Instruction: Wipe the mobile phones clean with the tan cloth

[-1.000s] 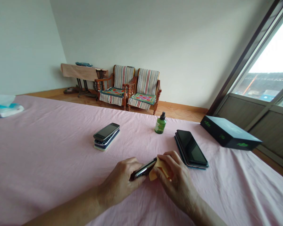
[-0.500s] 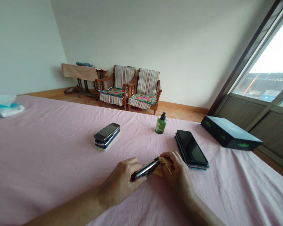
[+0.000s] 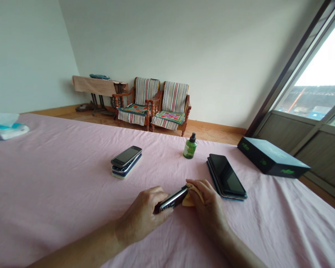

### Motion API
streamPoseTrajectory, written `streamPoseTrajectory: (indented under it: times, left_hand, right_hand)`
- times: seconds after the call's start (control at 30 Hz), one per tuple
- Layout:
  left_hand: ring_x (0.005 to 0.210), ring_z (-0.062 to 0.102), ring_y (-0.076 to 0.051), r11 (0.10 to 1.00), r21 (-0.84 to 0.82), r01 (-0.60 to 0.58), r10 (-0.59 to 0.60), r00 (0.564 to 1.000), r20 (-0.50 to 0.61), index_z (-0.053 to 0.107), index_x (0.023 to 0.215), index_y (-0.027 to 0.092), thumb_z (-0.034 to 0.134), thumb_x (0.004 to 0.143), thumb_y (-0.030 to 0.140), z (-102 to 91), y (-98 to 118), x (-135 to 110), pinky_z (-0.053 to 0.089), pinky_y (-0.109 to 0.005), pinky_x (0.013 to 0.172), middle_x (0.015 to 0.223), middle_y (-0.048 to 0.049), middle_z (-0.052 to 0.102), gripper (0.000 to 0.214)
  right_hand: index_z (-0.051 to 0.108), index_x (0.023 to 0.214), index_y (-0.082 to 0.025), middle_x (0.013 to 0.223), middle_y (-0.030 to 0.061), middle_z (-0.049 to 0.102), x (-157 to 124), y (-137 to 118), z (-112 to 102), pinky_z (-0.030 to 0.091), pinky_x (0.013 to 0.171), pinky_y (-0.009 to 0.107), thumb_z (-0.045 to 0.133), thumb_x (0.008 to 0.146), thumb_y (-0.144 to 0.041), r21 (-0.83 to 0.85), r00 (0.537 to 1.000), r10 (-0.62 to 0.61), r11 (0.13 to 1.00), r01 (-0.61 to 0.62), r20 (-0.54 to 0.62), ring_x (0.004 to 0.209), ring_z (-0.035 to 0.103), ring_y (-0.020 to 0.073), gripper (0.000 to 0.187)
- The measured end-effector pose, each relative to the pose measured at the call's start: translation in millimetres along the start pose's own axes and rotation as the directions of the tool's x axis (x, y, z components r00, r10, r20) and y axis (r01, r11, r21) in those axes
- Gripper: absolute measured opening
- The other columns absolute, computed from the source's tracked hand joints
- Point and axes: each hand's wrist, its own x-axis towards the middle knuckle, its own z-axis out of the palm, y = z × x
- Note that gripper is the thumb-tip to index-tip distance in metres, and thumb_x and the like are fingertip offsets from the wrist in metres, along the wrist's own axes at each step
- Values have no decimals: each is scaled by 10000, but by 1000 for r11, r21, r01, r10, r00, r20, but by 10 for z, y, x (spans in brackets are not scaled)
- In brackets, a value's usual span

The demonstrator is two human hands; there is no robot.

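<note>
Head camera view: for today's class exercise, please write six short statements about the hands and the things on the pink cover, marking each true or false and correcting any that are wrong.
1. The green bottle stands upright, left of the large box. True.
2. The sides of the large box are red. False: they are black with green markings.
3. The left hand holds a phone. True.
4. The green bottle is nearer the person than that phone. False: it stands farther away.
5. The right hand holds a yellowish cloth at that phone's far end. True.
6. The hands are crossed at the wrists. False: the wrists are apart.
</note>
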Motion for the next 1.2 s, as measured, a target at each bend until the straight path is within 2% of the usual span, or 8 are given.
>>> streamPoseTrajectory:
  times: [0.23, 0.4, 0.5, 0.67, 0.8, 0.87, 0.97, 1.2]
  left_hand:
    - [688, 537, -152, 1000, -3, -24, 24, 1000, 7, 667, 862, 183, 557, 851, 133, -2, 1, -5, 398, -230, 638, 726, 1, 561, 121]
    - [698, 540, -154, 1000, -12, -20, 20, 1000, 20, 676, 895, 184, 571, 847, 124, 0, 4, -10, 397, -234, 647, 743, -2, 569, 130]
    - [708, 541, -154, 1000, -17, -24, 24, 1000, 21, 671, 864, 181, 569, 849, 122, -8, 10, -4, 397, -236, 656, 741, 1, 567, 118]
    - [710, 540, -151, 999, -20, -28, 28, 999, 22, 672, 866, 179, 576, 824, 83, -20, 20, 8, 392, -237, 658, 742, 6, 566, 142]
    - [706, 540, -151, 1000, -20, -18, 19, 1000, 23, 675, 868, 179, 575, 812, 69, -17, 19, -2, 392, -236, 651, 741, 6, 567, 159]
    - [703, 540, -152, 1000, -18, -12, 12, 1000, 28, 676, 863, 180, 574, 810, 70, -13, 14, -10, 392, -236, 646, 739, 5, 565, 159]
    - [710, 541, -154, 1000, -11, -18, 18, 999, 26, 674, 879, 184, 568, 821, 80, -6, 5, -14, 394, -238, 653, 745, 2, 568, 160]
    - [690, 537, -145, 1000, -5, -21, 21, 1000, 22, 632, 778, 170, 574, 840, 120, -14, 24, 4, 385, -231, 630, 713, 11, 542, 99]
  right_hand:
    - [673, 901, -201, 893, 55, 647, 5, -44, -65, 513, 717, 283, 527, 855, -241, -52, 995, 7, 999, -12, -98, 830, 635, 193, 158]
    - [594, 979, -190, 905, 62, 658, 16, -147, -137, 509, 718, 292, 442, 889, -250, -80, 973, -31, 997, 13, -227, 813, 637, 183, 186]
    - [581, 957, -190, 801, 38, 660, 19, -199, -162, 494, 603, 248, 419, 897, -260, -119, 983, -37, 993, 15, -182, 685, 636, 162, 186]
    - [581, 980, -188, 748, 26, 671, 3, -244, -129, 482, 564, 231, 453, 867, -243, -177, 995, -53, 984, 37, -88, 618, 646, 156, 179]
    - [515, 872, -218, 657, -20, 614, -24, -205, -86, 427, 503, 223, 503, 825, -205, -294, 997, -22, 956, -1, -75, 533, 601, 145, 50]
    - [516, 829, -222, 707, -3, 613, -30, -173, -85, 441, 557, 232, 512, 818, -183, -339, 996, -67, 940, 43, -59, 596, 603, 151, 40]
    - [576, 901, -217, 804, 29, 614, -30, -140, -106, 461, 623, 243, 479, 834, -140, -352, 988, -150, 926, 134, -19, 681, 601, 159, 142]
    - [646, 970, -187, 754, 42, 580, -57, -192, -149, 469, 586, 243, 429, 817, -53, -382, 961, -253, 882, 275, 109, 629, 563, 153, 298]
